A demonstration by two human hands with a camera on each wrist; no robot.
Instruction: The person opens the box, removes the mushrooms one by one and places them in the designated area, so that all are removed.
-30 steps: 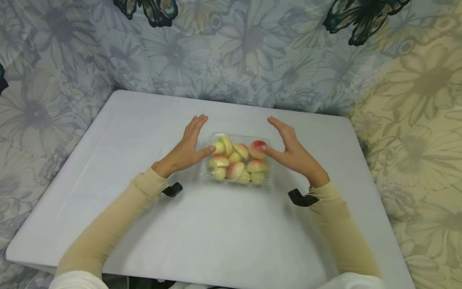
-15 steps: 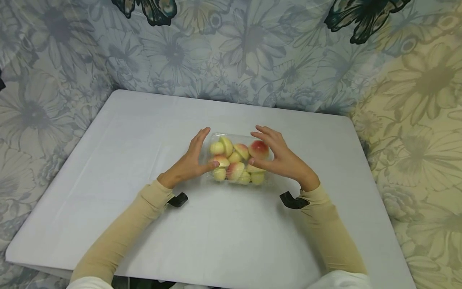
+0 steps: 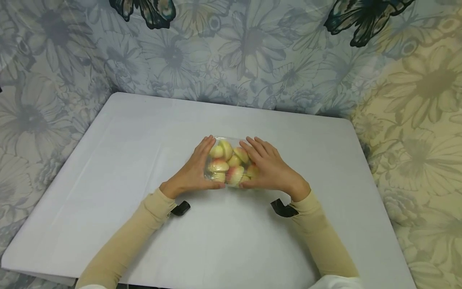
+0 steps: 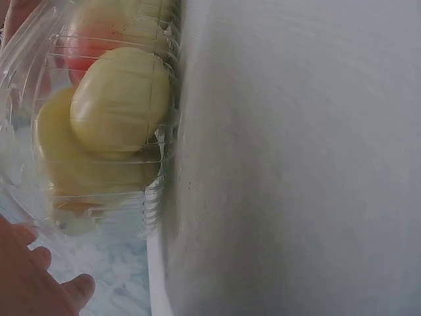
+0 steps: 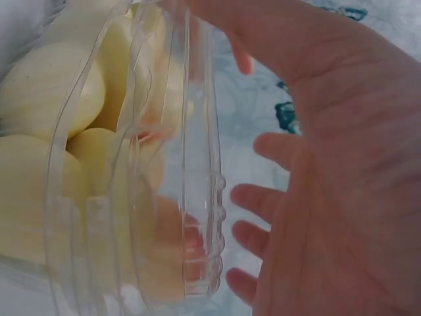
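Observation:
A clear plastic clamshell box (image 3: pixel 229 139) lies on the white table, full of yellow, red-blushed fruit pieces (image 3: pixel 218 164) that look like peaches or apples. My left hand (image 3: pixel 191 171) is at the box's left end, its thumb by the front corner and its fingers by the back one. In the left wrist view, the fingertips (image 4: pixel 79 288) show apart from the ribbed plastic. My right hand (image 3: pixel 268 168) spreads over the right end and hides the pieces there. The right wrist view has its fingers (image 5: pixel 253 201) loosely bent, close beside the lid's rim (image 5: pixel 214 210).
The white tabletop (image 3: pixel 223 237) spreads out around the box. Flower-patterned cloth (image 3: pixel 249 60) stands behind and at both sides, with dark butterfly figures (image 3: pixel 155 12) at the top. A black wrist camera (image 3: pixel 180 208) sits at each tan sleeve's cuff.
Both hands have come inward and lower, from spread above the box to its two ends. The right hand has moved leftward over the right-hand fruit. The box has hardly moved.

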